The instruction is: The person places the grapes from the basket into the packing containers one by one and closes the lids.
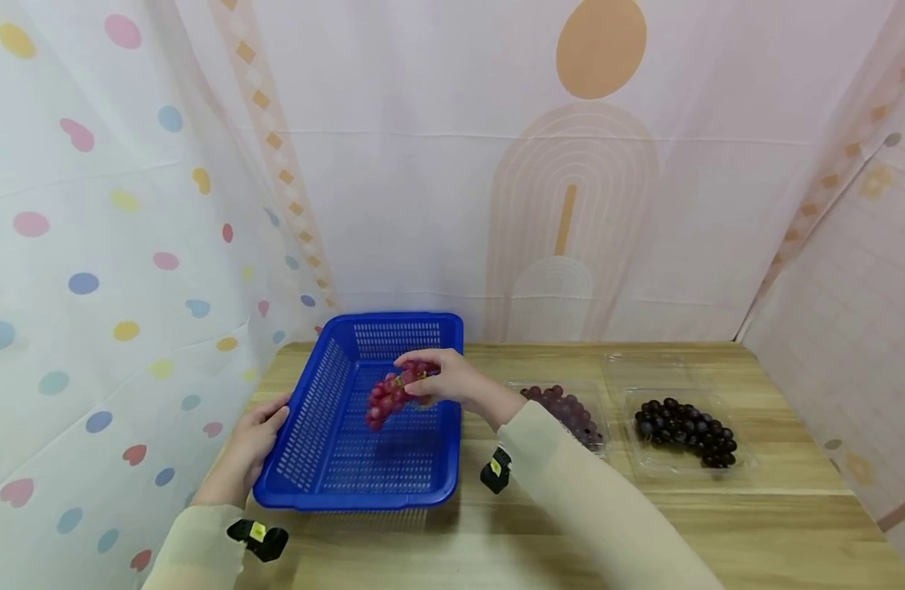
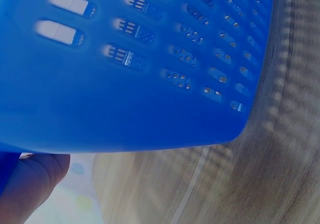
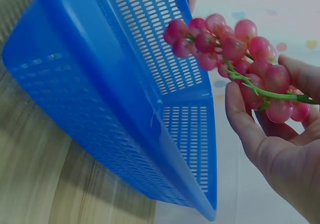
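A bunch of red grapes (image 1: 391, 392) is in my right hand (image 1: 455, 381), held over the blue plastic basket (image 1: 452, 483). In the right wrist view the thumb and fingers are curled around the grapes (image 3: 234, 49), and a green stem (image 3: 250, 84) runs along the bunch. My left hand (image 1: 249, 451) grips the basket's left rim. The left wrist view shows part of that hand (image 2: 35, 184) at the rim, beside the slotted wall of the basket (image 2: 100, 109); its other fingers are hidden there.
Right of the basket, a clear plastic box (image 1: 603, 447) holds dark red grapes (image 1: 566, 410), partly behind my right forearm. Farther right stands another clear box (image 1: 747, 463), lid raised, with black grapes (image 1: 684, 430). All rest on a wooden table (image 1: 784, 524) bounded by patterned curtains (image 1: 423, 205).
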